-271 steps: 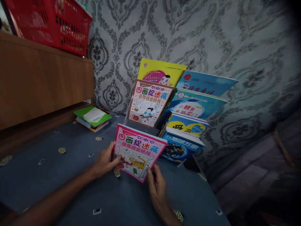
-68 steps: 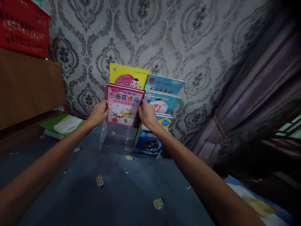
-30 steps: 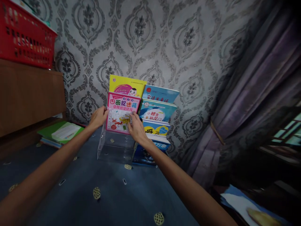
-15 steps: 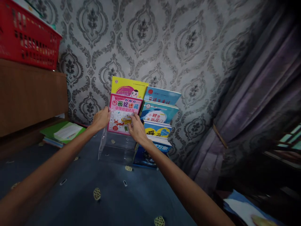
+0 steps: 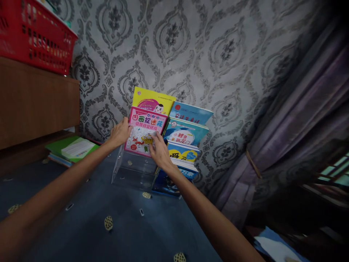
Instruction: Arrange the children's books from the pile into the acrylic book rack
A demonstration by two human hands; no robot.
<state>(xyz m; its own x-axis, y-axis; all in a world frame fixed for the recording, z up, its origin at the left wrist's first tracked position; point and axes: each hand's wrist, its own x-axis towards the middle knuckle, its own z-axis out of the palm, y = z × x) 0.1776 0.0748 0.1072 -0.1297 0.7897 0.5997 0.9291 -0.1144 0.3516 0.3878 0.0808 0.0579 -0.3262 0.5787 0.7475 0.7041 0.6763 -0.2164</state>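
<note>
A pink book (image 5: 144, 125) stands in the left column of a clear tiered rack (image 5: 133, 174), in front of a yellow book (image 5: 154, 100). My left hand (image 5: 120, 131) grips the pink book's left edge. On its lower right cover lies my right hand (image 5: 160, 150), fingers bent against it. The rack's right column holds a light blue book (image 5: 191, 112), a teal book (image 5: 188, 131), a yellow-and-blue book (image 5: 182, 151) and a dark blue book (image 5: 166, 182), partly hidden by my right wrist. Clear lower tiers show below the pink book.
A red basket (image 5: 40, 40) sits on a brown wooden cabinet (image 5: 40, 100) at the left. Green and white booklets (image 5: 76, 148) lie beside it on the dark blue patterned cloth (image 5: 81, 233). A tied purple curtain (image 5: 242, 189) hangs at the right.
The camera view has tilted and shifted slightly. Both hands remain at the pink book, which keeps its place in the rack.
</note>
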